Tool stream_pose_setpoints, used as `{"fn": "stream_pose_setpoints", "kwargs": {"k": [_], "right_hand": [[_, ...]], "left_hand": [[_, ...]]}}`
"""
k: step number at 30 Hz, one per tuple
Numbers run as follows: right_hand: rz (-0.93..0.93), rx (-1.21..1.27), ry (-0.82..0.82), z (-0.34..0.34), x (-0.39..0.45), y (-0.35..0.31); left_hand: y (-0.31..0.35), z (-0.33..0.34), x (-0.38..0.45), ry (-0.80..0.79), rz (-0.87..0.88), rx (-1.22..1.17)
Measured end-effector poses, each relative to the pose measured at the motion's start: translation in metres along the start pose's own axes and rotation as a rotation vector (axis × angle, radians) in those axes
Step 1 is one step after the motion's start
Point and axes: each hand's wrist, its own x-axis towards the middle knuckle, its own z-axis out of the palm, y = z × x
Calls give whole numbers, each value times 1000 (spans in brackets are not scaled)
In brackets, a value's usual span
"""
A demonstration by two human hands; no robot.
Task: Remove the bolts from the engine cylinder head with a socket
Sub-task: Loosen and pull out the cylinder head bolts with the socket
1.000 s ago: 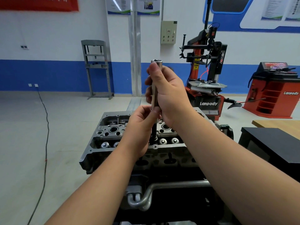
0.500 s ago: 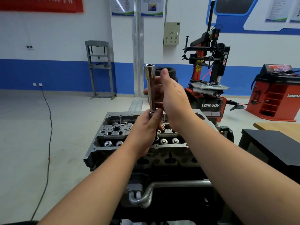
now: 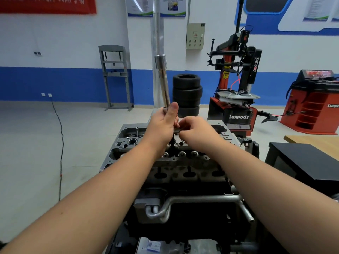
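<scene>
Since a second ago right hand (image 3: 195, 132) dropped off the top of the socket (image 3: 163, 82) and is now low, beside the left hand (image 3: 161, 129), over the cylinder head (image 3: 183, 156); socket top is bare. Camera view also shifted, tyre stack (image 3: 187, 95) now visible

Room: workshop, pale floor (image 3: 36, 143), white wall with blue band, grey press frame (image 3: 115, 76), red tyre changer (image 3: 236, 85), red cabinet (image 3: 311, 107), black bench (image 3: 302, 162) at right. Cable (image 3: 61, 143) runs across the floor

Socket: long chrome tube, near upright, top tilted slightly left, wide end up. Left hand wraps its lower end, thumb up along it. Right-hand fingers curled, pinching a short dark piece at the socket base; cannot tell what it is

Cylinder head sits on the engine block, open bores showing valve parts; bolts not clearly visible
</scene>
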Motion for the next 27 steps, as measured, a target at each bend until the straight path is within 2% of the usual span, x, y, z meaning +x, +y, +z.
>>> {"fn": "stream_pose_setpoints", "kwargs": {"k": [4,13,18,21,24,27], "right_hand": [[-24,-79,-178,4,-5,-2],[-212,70,-14,17,-10,-14],[-218,-9,29,19,-12,-16],[-199,92,88,12,-15,-18],[-177,217,153,-4,-15,-28],[-147,350,157,-29,-21,-39]], "left_hand": [[24,-4,7,23,4,-30],[42,-5,3,76,-8,-145],[65,-5,1,112,52,-203],[88,-12,3,146,61,-264],[96,-17,1,239,-10,-274],[82,-20,-5,373,-186,-267]]}}
